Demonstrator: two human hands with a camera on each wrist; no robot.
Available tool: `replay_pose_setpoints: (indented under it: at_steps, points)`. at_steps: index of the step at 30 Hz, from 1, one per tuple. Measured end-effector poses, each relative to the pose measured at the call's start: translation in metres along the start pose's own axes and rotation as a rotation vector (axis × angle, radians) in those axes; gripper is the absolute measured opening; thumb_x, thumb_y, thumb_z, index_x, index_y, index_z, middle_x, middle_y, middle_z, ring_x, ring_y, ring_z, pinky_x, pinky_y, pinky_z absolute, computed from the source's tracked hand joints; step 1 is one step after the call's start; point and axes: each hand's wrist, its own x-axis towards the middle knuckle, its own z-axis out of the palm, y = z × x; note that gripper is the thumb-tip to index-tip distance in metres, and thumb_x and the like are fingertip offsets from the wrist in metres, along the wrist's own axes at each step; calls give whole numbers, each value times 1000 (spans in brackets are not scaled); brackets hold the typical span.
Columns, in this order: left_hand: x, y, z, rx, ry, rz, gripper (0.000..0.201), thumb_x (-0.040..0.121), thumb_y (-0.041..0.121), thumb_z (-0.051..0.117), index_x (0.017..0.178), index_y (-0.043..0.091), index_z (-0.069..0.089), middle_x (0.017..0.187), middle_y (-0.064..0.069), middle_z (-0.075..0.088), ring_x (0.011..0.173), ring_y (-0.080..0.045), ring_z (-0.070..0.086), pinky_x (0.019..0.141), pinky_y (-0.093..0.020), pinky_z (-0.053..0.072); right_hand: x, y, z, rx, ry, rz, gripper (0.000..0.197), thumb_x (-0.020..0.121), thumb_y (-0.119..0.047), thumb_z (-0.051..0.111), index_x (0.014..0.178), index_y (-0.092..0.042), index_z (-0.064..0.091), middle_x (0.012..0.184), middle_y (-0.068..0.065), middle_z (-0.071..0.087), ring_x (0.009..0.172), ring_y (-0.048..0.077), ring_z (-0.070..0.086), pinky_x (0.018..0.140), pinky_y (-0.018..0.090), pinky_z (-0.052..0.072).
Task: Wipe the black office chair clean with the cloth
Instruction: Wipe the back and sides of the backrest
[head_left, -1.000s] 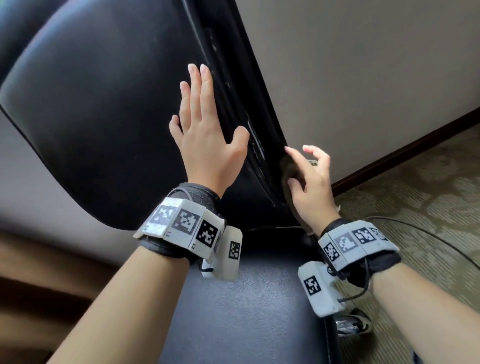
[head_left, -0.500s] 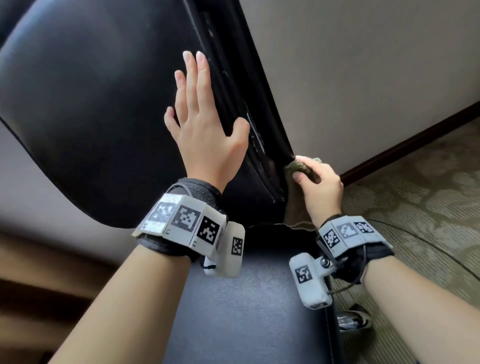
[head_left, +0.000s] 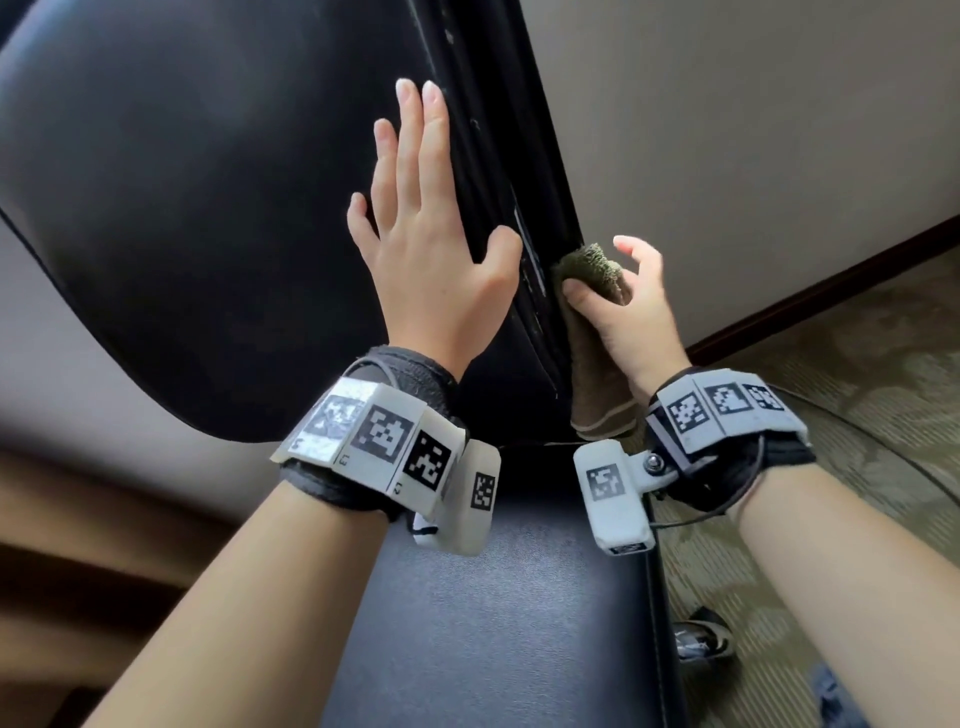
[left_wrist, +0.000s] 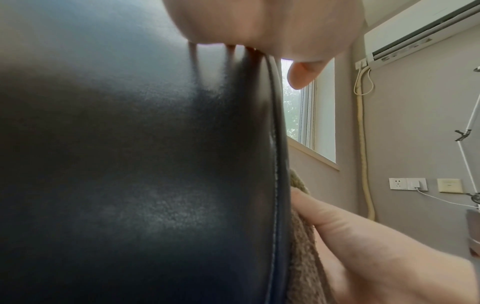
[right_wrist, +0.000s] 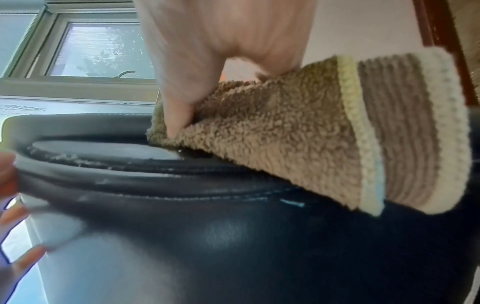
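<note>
The black office chair's backrest (head_left: 197, 218) fills the upper left of the head view, its seat (head_left: 498, 623) below. My left hand (head_left: 421, 244) lies flat on the backrest near its right edge, fingers straight and pointing up. At that side edge my right hand (head_left: 618, 306) pinches a brown terry cloth (head_left: 597, 353) with the thumb and holds it against the seam. The right wrist view shows the cloth (right_wrist: 298, 139) with pale hems draped over the backrest's edge (right_wrist: 145, 181). In the left wrist view the cloth (left_wrist: 303, 257) sits between the chair (left_wrist: 130, 164) and my right thumb.
A beige wall (head_left: 727, 130) with a dark baseboard (head_left: 831, 280) stands right behind the chair. Patterned carpet (head_left: 857, 374) lies to the right, crossed by a thin cable (head_left: 872, 441). A chair castor (head_left: 701, 642) shows beside the seat. A window and an air conditioner (left_wrist: 415, 30) appear in the left wrist view.
My right hand has slid up the backrest's side edge with the cloth, which now shows above the thumb. The left hand has stayed flat on the backrest.
</note>
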Motion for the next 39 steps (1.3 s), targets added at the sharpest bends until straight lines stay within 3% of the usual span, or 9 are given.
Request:
replay_pose_setpoints:
  at_steps: [9,13,16,19,23,26,31,35,39]
  points:
    - [-2,-6,-3,6,-33,28,84,71,20,51,149,15,18,157,-3,13,144,-22,6,114,-43,7,-5,23,-2,0,56,77,48,81,-17,71,123,-18,49,117,1,59,109,13,56,102,36,42]
    - [-2,-5,-3,4,-36,17,85,71,20,51,149,15,18,157,-2,12,144,-22,6,115,-48,9,-13,49,-11,-51,107,151,55,76,-18,75,123,-16,46,119,9,57,110,20,55,102,42,41]
    - [-3,-4,-3,9,-32,18,85,71,19,52,149,15,18,157,-3,12,144,-23,6,114,-49,9,-18,57,-16,-161,199,173,64,74,-19,76,124,-16,37,124,10,42,108,21,44,99,23,34]
    - [-3,-5,-3,8,-26,28,85,71,18,52,149,14,18,157,-4,13,144,-24,6,115,-47,8,-28,52,-10,-272,361,-10,47,72,-9,75,102,-15,40,107,3,32,95,14,33,79,10,28]
    - [-4,-6,-3,20,-26,40,86,71,18,52,149,13,18,157,-4,13,144,-24,7,114,-47,10,-37,52,-2,-292,393,-216,30,75,-10,72,71,-25,47,83,-13,42,83,14,49,86,27,40]
    - [-3,-9,-1,31,-10,57,86,69,19,52,148,12,19,157,-5,14,144,-24,9,113,-46,13,-46,63,-7,-320,308,-341,16,74,-15,69,90,-18,65,97,-6,49,99,18,52,95,26,39]
    - [-5,-7,4,23,47,62,85,68,18,52,147,8,22,156,-9,18,144,-26,11,112,-44,11,-53,89,-24,-523,65,-441,59,71,-11,67,128,-17,55,130,5,36,122,18,35,107,7,17]
    - [-5,-6,10,-16,85,45,81,71,16,53,147,7,24,155,-10,18,143,-27,11,112,-46,6,-46,98,-30,-658,71,-532,64,70,12,58,128,-15,55,132,22,41,119,33,41,107,5,13]
    - [-5,-6,11,-13,102,55,80,72,16,54,146,7,24,155,-12,19,143,-29,11,112,-48,8,-43,100,-39,-678,31,-518,70,67,17,43,126,-18,56,127,20,45,116,37,44,105,10,20]
